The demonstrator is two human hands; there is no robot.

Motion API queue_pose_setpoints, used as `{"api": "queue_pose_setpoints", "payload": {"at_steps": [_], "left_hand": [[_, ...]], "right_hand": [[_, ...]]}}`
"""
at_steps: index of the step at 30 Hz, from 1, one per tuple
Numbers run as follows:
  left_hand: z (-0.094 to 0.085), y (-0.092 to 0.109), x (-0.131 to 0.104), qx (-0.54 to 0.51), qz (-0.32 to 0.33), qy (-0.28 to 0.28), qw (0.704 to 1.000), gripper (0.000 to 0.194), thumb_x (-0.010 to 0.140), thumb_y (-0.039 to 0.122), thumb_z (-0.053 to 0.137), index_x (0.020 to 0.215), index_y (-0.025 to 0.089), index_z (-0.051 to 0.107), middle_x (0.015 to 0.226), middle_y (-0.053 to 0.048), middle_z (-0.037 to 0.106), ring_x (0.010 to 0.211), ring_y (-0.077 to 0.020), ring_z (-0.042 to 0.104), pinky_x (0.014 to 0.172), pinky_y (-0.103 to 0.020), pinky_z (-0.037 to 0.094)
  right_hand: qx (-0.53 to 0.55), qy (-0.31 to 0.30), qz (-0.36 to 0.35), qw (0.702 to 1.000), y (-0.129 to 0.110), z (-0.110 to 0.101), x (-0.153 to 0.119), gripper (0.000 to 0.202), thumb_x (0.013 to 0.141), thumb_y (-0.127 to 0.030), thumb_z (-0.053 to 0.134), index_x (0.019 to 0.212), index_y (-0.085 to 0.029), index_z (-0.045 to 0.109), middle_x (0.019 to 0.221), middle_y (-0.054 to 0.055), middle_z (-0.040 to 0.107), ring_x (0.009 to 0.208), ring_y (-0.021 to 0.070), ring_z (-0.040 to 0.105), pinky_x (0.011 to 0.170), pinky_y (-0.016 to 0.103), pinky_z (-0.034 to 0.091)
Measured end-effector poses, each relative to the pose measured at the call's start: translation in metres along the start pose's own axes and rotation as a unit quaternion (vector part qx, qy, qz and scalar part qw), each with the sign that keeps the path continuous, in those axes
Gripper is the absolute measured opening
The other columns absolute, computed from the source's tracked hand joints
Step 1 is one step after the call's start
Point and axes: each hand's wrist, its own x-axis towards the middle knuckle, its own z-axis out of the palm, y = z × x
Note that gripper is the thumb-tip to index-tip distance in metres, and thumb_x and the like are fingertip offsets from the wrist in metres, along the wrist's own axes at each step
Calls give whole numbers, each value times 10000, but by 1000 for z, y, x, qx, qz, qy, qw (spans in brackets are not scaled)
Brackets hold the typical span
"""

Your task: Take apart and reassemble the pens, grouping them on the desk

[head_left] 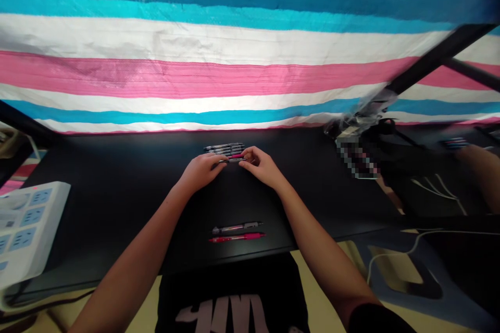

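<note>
A row of several dark and clear pens point(224, 149) lies side by side on the black table. At the near side of this row is a pink pen point(236, 156), with a dark pen point(234, 161) just in front of it. My left hand point(203, 170) is closed at the left ends of these two near pens, thumb against the front one. Around their right ends curl the fingers of my right hand point(262, 166); its fingertips partly hide the pen ends. Closer to my body lie a clear and grey pen point(237, 227) and a red pen point(237, 237), roughly parallel and apart.
At the left edge stands a white power strip point(52, 218) with blue sockets. A striped sheet point(219, 78) hangs behind the black table point(117, 187). To the right are clear plastic wrapping point(363, 114), white cables point(437, 187) and another person's blurred arm point(482, 169) near more pens.
</note>
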Motion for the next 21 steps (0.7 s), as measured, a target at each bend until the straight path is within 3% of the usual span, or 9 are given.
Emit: {"api": "queue_pose_setpoints", "payload": {"at_steps": [3, 7, 12, 15, 18, 21], "left_hand": [[0, -1, 0, 2, 3, 2, 1000, 244, 989, 293, 608, 1155, 236, 777, 1012, -70, 774, 812, -206, 712, 795, -318, 553], [0, 0, -1, -4, 6, -4, 1000, 242, 983, 298, 615, 1154, 247, 778, 995, -60, 774, 818, -208, 715, 804, -320, 553], [1, -1, 0, -2, -1, 3, 1000, 244, 981, 301, 611, 1153, 249, 777, 1025, -61, 777, 815, -202, 716, 801, -318, 555], [1, -1, 0, -3, 5, 5, 1000, 243, 979, 300, 611, 1145, 242, 779, 1026, -64, 782, 822, -207, 720, 791, -318, 558], [1, 0, 1, -9, 16, -2, 1000, 242, 977, 295, 613, 1147, 243, 777, 1040, -63, 789, 850, -216, 731, 804, -323, 564], [0, 0, 1, -14, 15, -6, 1000, 242, 973, 295, 617, 1152, 242, 771, 1065, -62, 793, 899, -229, 741, 844, -336, 569]], "right_hand": [[-11, 6, -7, 1000, 0, -1, 0, 253, 829, -438, 735, 902, -205, 667, 806, 5, 645, 713, 166, 566, 683, 301, 450], [-56, -12, 6, 998, -1, -2, 0, 359, 936, -497, 593, 755, -197, 670, 698, 12, 619, 675, 172, 541, 677, 318, 422], [-14, -5, 0, 1000, 1, 0, 1, 296, 845, -481, 722, 974, -220, 670, 811, -1, 641, 706, 166, 552, 675, 298, 451], [-25, -4, -8, 1000, 1, -1, 1, 280, 862, -489, 700, 870, -212, 661, 792, 7, 649, 708, 169, 562, 683, 302, 451], [-53, -24, 10, 998, 0, 0, 1, 434, 969, -539, 537, 723, -196, 640, 686, 15, 622, 668, 169, 554, 672, 310, 426], [-46, -31, 12, 998, -1, 1, 1, 389, 961, -541, 558, 805, -199, 656, 726, 10, 630, 679, 166, 550, 672, 304, 426]]}}
